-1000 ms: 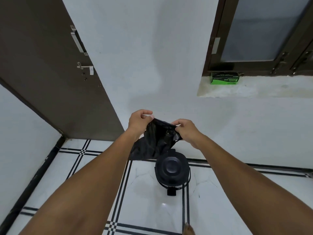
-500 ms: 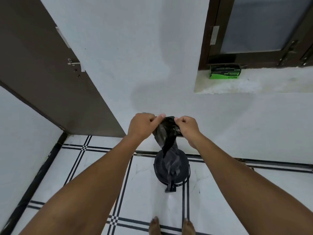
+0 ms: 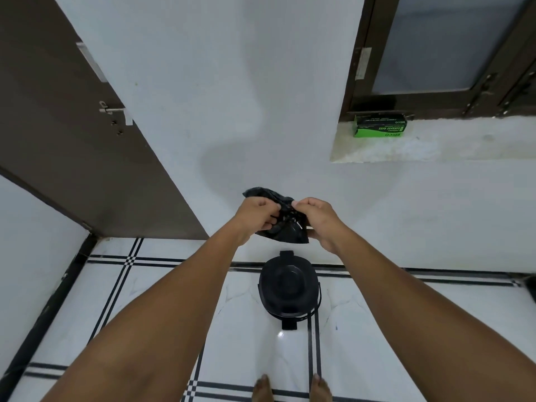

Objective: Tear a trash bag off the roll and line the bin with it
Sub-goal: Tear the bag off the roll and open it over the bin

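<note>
Gripping: left hand [image 3: 256, 214] and right hand [image 3: 317, 219] are both pinching a crumpled black trash bag [image 3: 280, 220] between them.
Arm pose: both forearms are reaching forward and slightly inward from the lower corners, converging at the bag in front of the white wall [image 3: 232, 97].
Left hand detail: fingers are curling round the bag's left side, knuckles facing up.
Right hand detail: thumb and fingers are closing on the bag's right side; a lower corner of plastic is hanging just beneath this hand.
Bag position: it is being held in the air, bunched, with a fold sticking up above the left hand; it is hanging above and apart from the bin.
Bin: black bin [image 3: 287, 288] is standing on the tiled floor [image 3: 145, 300] near the wall, lid closed, pedal facing the person.
Feet: two bare feet [image 3: 262, 388] are showing at the bottom edge, short of the bin.
Surroundings: green box [image 3: 380, 126] is lying on the window ledge [image 3: 435, 146], well apart from the hands; brown door [image 3: 72, 140] is standing at left.
</note>
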Motion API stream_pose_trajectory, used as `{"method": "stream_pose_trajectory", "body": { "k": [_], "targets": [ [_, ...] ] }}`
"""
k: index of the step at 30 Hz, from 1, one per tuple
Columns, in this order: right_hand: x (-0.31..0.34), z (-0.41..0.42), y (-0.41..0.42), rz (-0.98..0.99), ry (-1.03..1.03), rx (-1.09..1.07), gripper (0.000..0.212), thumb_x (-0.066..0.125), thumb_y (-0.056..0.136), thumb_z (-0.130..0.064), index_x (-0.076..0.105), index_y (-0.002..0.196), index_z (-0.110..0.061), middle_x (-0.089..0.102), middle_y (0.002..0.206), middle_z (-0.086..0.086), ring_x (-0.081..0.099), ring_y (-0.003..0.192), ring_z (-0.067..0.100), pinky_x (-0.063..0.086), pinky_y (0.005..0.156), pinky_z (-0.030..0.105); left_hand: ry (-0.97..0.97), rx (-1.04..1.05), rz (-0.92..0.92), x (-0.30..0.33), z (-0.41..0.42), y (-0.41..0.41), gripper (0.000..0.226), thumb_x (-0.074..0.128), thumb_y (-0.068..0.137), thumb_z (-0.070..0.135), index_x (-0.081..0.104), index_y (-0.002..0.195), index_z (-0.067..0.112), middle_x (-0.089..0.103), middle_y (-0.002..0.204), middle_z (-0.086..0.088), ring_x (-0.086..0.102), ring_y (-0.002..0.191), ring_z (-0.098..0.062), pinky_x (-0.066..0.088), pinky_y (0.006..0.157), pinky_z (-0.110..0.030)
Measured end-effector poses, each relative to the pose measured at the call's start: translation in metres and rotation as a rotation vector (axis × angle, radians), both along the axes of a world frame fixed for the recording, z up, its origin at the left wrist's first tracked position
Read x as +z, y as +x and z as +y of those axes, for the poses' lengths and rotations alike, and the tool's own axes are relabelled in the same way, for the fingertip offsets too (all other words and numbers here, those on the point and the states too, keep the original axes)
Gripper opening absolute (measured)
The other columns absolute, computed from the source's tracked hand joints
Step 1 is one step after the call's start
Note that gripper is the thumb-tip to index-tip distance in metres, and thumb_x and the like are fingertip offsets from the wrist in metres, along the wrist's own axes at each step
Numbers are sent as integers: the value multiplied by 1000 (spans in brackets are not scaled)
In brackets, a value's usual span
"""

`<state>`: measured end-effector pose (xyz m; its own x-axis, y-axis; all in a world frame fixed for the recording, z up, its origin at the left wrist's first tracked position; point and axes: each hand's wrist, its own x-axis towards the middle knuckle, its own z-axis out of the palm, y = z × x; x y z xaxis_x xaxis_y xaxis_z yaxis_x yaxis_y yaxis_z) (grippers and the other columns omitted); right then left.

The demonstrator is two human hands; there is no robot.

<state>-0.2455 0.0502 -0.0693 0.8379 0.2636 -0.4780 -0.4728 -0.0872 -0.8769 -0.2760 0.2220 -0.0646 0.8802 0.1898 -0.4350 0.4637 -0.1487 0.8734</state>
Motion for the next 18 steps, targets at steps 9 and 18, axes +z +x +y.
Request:
{"method": "stream_pose_trajectory", "body": {
  "k": [9, 18],
  "targets": [
    [-1, 3, 8, 176, 283, -487, 20, 45, 106, -8, 56, 120, 1, 68, 117, 23, 69, 92, 29, 62, 73, 40, -268, 384, 16, 0, 24, -1, 28, 52, 96, 14, 67, 112, -3, 75, 109, -19, 75, 94, -30, 63, 66, -31],
    [2, 11, 3, 147, 114, -625, 37, 37, 95, 14, 46, 122, -10, 54, 126, 18, 61, 87, 24, 63, 81, 40, -515, 534, 45, 8, 17, -6, 26, 42, 102, 9, 66, 105, 2, 74, 98, -16, 71, 86, -29, 63, 71, -41]
  ]
}}
